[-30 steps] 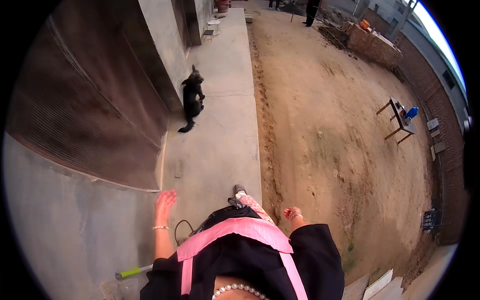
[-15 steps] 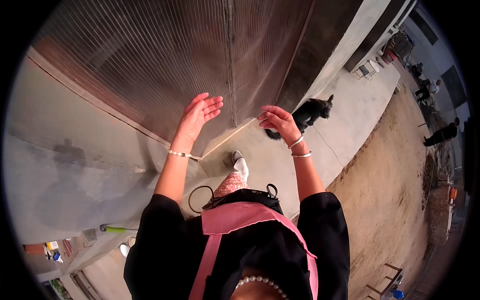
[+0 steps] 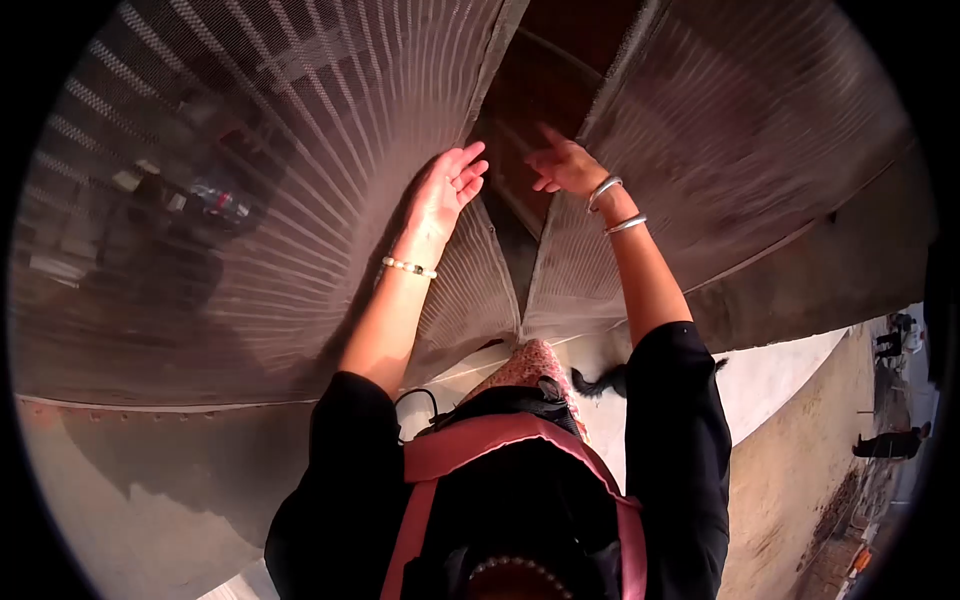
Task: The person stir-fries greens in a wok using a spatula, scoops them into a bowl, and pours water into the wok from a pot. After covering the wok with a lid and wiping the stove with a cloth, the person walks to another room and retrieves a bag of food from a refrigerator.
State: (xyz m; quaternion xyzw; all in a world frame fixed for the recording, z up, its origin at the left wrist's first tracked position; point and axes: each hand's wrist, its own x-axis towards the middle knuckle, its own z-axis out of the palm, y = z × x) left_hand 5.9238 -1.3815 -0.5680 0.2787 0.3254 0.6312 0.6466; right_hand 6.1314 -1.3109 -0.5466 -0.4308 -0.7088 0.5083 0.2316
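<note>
A striped mesh curtain hangs in front of me, parted at its middle into a left panel (image 3: 330, 190) and a right panel (image 3: 740, 130). My left hand (image 3: 446, 192) lies against the inner edge of the left panel, fingers apart and holding nothing. At the inner edge of the right panel is my right hand (image 3: 568, 168), its fingers spread and partly blurred, with nothing in them. Between the two hands a dark gap (image 3: 515, 170) shows, narrowing to a point near my leg (image 3: 535, 368).
Behind the left panel a clear bottle (image 3: 220, 203) shows faintly. A black furry animal (image 3: 605, 381) is partly hidden by my right sleeve. A person in dark clothes (image 3: 890, 443) stands far right in the yard, with other people beyond.
The view has turned from the yard to the curtain, now much closer. Both hands have come up and forward to it, and the curtain, closed before, is parted between them.
</note>
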